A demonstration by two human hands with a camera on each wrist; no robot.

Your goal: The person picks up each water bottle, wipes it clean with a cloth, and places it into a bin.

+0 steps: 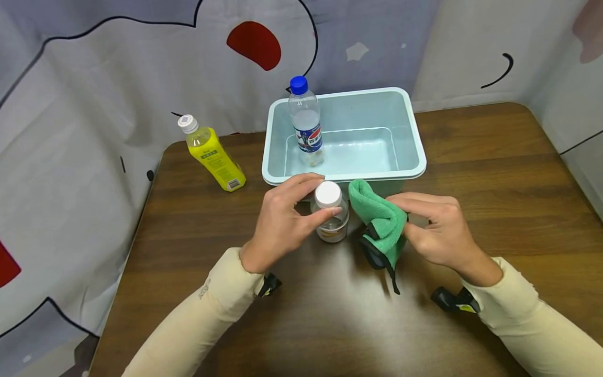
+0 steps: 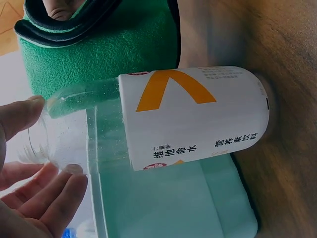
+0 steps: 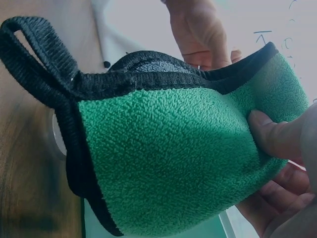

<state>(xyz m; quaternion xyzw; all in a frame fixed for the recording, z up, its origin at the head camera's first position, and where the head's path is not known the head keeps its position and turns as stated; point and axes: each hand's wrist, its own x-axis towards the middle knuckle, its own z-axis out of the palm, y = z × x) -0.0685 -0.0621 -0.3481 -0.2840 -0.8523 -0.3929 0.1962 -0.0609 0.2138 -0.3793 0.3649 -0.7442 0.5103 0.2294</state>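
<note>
A clear plastic bottle (image 1: 332, 230) with a white cap and a white label (image 2: 198, 119) stands upright on the table, just in front of the blue basin. My left hand (image 1: 287, 214) grips it around the neck, thumb on the near side and fingers on the far side. To its right, my right hand (image 1: 438, 225) pinches a folded green cloth (image 1: 381, 214) with black edging and a hanging loop (image 3: 37, 59). In the left wrist view the cloth is close beside the bottle's shoulder.
Behind the hands sits the light blue basin (image 1: 416, 157), with a blue-capped Pepsi bottle (image 1: 308, 123) upright inside at its left. Farther left on the wooden table (image 1: 198, 293) is a yellow bottle (image 1: 216, 159) with a white cap. A printed curtain (image 1: 113, 84) hangs behind the table.
</note>
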